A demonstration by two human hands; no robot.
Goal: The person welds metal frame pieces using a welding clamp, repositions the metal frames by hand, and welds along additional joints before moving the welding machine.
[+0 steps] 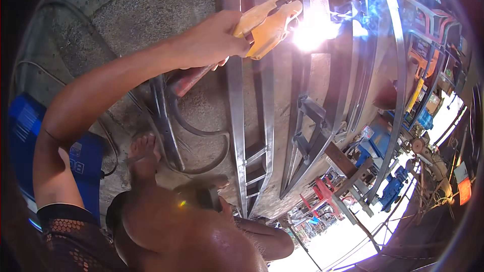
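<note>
My left hand (222,38) is closed around a welding electrode holder with a yellow head (272,25) and a red handle (191,81). A grey cable (227,153) leaves the handle and loops over the floor. Just beyond the head, a glaring white welding arc (310,32) hides the rod tip and the spot of metal it touches. Bluish smoke drifts to its right. The arc lies over long grey steel square tubes (237,116) running away across the floor. My right hand does not show.
A blue box-shaped machine (83,171) stands beside my left arm. My bare foot (143,151) is near a metal bar (166,126). Short tube pieces (312,111) rest among the long ones. Further right are a red plastic chair (327,191), blue machinery (396,189) and cluttered racks.
</note>
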